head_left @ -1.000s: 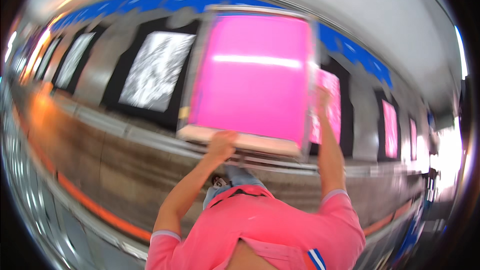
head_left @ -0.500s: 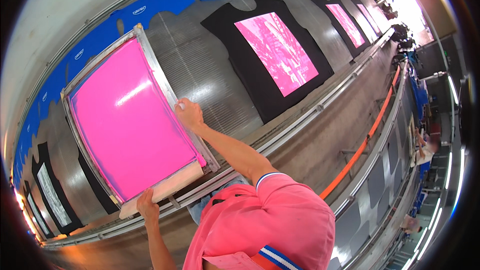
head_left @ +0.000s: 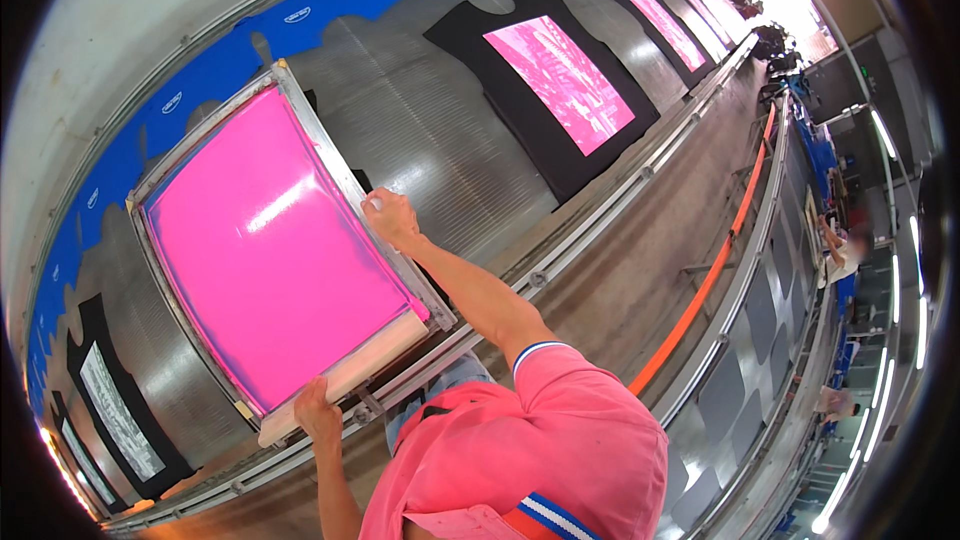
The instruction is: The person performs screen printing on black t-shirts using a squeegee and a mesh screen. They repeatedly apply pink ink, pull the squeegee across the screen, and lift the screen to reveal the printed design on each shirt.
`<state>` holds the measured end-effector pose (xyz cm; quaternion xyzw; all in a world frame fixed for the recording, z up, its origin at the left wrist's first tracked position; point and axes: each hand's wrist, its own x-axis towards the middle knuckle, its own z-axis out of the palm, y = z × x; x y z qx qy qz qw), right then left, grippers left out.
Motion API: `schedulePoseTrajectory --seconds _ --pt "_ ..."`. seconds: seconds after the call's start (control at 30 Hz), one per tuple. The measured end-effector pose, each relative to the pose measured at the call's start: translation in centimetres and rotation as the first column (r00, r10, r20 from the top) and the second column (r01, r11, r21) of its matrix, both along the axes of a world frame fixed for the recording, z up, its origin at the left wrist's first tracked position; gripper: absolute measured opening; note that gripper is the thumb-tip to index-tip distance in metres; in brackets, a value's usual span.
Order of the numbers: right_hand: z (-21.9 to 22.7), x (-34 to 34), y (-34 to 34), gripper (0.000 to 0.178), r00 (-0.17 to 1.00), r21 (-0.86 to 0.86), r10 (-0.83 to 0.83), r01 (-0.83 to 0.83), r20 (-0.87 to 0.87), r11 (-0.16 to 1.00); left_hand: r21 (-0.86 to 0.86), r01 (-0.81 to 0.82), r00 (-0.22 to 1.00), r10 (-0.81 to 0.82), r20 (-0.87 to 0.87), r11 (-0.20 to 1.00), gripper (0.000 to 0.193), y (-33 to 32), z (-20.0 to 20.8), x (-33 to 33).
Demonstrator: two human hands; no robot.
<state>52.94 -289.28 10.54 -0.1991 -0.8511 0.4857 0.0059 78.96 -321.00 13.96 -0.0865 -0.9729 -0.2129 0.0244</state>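
A screen-printing frame (head_left: 352,187) with a pink, glossy mesh (head_left: 270,250) lies over the metal-topped print table. Dark cloth shows as small patches past its right edge; the rest beneath is hidden. My right hand (head_left: 390,220) is closed on the frame's right side rail. At the near edge, my left hand (head_left: 318,410) is wrapped round a pale wooden squeegee (head_left: 375,350) lying along the frame's near end. To the right, a black shirt piece (head_left: 500,85) lies flat with a pink-and-white rectangular print (head_left: 560,85).
Blue shirt pieces (head_left: 350,20) line the table's far edge. Black pieces with grey prints (head_left: 120,410) lie to the left, more pink-printed ones (head_left: 670,30) further right. A metal rail (head_left: 600,210) runs along the near edge. Across the aisle are an orange strip (head_left: 700,300) and another person (head_left: 845,255).
The frame and both hands sit slightly further right in the picture. Black cloth that showed at the frame's left side is now hidden, and black patches show past its right side.
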Motion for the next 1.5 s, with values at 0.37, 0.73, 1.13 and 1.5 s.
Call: schedulePoseTrajectory --seconds 0.37,0.73,1.13,1.5 --pt "-0.7 0.1 -0.9 0.034 0.999 0.067 0.041 -0.043 0.034 0.997 -0.034 -0.026 0.996 0.029 0.086 0.999 0.035 -0.4 1.4 -1.1" --pt "-2.7 -0.5 -0.1 0.025 0.999 0.106 0.045 -0.046 0.006 0.993 -0.251 -0.013 0.976 0.067 0.208 0.968 0.033 4.0 2.5 -4.1" --pt "-2.7 -0.9 0.8 0.037 0.957 -0.408 0.229 -0.141 0.177 0.902 -0.234 -0.121 0.920 0.197 0.339 0.965 0.040 7.1 1.0 -3.9" --pt "-0.9 -1.3 2.9 0.027 0.937 -0.509 0.313 -0.197 0.153 0.838 -0.432 -0.102 0.806 0.329 0.492 0.896 0.039 6.5 1.7 -5.7"
